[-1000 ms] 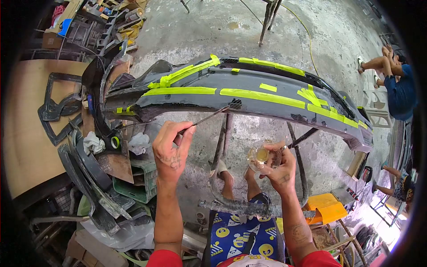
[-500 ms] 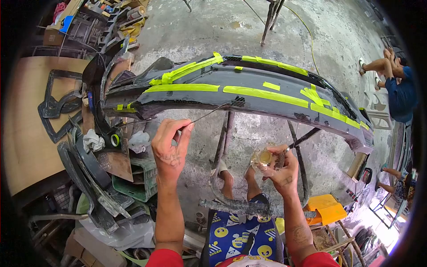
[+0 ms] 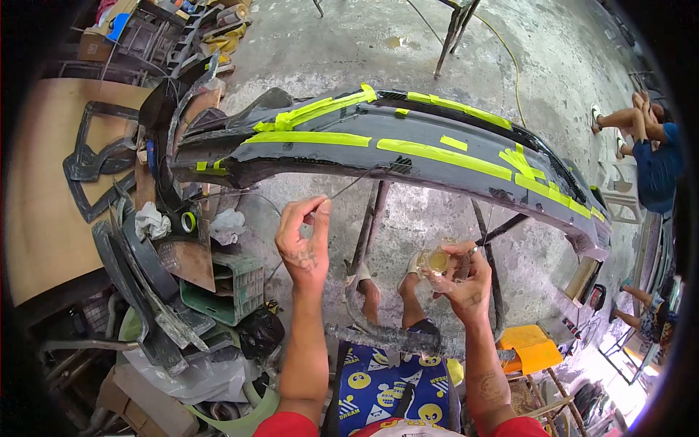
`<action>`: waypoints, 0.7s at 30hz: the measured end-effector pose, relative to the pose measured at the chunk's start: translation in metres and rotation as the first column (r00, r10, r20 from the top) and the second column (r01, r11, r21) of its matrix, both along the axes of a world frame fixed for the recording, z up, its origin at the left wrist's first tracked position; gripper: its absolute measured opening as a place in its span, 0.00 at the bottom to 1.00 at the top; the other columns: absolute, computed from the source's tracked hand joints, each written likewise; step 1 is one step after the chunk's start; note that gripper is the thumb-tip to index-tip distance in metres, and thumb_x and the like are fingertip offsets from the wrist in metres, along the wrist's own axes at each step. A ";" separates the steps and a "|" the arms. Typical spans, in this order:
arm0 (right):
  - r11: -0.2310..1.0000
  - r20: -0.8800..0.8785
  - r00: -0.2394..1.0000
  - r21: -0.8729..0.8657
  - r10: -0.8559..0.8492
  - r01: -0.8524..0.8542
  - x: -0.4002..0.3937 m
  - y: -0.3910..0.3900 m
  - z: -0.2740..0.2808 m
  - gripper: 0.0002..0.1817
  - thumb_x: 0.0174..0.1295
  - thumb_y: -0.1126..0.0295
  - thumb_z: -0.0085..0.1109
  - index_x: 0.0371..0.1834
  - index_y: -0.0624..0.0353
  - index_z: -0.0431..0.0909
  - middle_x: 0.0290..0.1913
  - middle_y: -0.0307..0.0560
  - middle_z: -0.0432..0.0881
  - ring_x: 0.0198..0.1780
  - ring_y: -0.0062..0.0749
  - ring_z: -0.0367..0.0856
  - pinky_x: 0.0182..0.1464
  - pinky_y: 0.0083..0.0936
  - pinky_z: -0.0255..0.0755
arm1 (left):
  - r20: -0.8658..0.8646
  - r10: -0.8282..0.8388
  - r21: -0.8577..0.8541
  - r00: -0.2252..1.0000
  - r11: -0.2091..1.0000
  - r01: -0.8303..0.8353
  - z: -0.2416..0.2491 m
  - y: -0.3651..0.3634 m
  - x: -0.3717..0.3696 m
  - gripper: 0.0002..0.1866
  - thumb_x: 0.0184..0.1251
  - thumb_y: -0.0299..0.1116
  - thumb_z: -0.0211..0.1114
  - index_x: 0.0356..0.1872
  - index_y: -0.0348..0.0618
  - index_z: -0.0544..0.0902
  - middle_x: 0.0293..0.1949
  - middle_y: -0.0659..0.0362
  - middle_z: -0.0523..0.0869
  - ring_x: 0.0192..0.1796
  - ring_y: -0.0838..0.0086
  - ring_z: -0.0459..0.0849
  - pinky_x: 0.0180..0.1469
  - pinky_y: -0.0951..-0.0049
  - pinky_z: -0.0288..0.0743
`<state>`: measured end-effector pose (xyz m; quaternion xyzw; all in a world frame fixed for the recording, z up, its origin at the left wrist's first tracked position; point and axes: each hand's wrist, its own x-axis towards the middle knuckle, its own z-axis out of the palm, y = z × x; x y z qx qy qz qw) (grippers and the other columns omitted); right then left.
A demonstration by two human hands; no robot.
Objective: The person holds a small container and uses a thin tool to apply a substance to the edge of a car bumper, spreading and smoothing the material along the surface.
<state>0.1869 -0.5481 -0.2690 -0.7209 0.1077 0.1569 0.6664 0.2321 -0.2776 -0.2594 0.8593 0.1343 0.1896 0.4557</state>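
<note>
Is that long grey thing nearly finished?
Bright tape is already stuck on the long panel. The left hand holds a thin tool near a dark patch, the right hand a clear cup. Peeling the tape is probably left; I can't tell what else.

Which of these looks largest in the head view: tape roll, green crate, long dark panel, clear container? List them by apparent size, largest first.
1. Long dark panel
2. Green crate
3. Clear container, though the hand partly hides it
4. Tape roll
</note>
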 end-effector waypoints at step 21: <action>0.997 -0.079 0.996 0.069 0.042 -0.036 0.002 -0.019 0.014 0.24 0.53 0.72 0.79 0.51 0.61 0.78 0.39 0.42 0.85 0.34 0.19 0.83 0.26 0.19 0.81 | -0.239 -0.087 -0.831 0.967 0.534 -0.157 -0.049 -0.062 -0.024 0.13 0.71 0.31 0.74 0.50 0.36 0.86 0.42 0.59 0.89 0.45 0.77 0.86 0.53 0.75 0.78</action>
